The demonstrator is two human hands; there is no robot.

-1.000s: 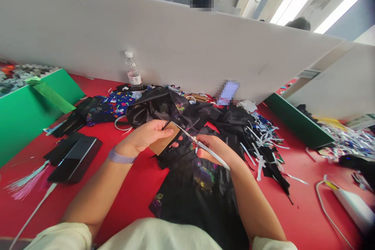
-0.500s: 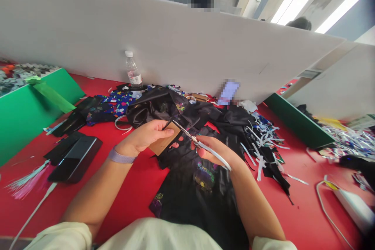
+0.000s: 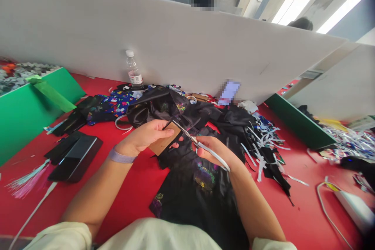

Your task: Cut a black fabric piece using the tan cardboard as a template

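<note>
At the far left, loose bits are being held back by a green board (image 3: 32,113), and beside it a black device (image 3: 76,160) is being fed by a white cable (image 3: 35,215). Farther back, a bottle (image 3: 134,72) is being kept upright near the partition (image 3: 175,43).

Near the middle, a tan card (image 3: 164,140) is being gripped by the left hand (image 3: 148,136), thumb on top and fingertips below, with a black piece (image 3: 178,134) being pressed against its underside. Both are being held above the table (image 3: 131,199). Along the black edge, scissors (image 3: 211,153) are being lined up, their handles being gripped by the right hand (image 3: 219,149); how far the blades are being parted cannot be told.

A black margin is being left outside the card, so cutting there is seemingly not being finished yet. Below the hands, a broad black cloth (image 3: 205,207) is being left spread out, with much material apparently being left uncut.

Farther right, white strips (image 3: 260,160) and dark scraps (image 3: 275,174) are being left heaped, seemingly from cutting already done; how many pieces are being counted finished cannot be told.
</note>
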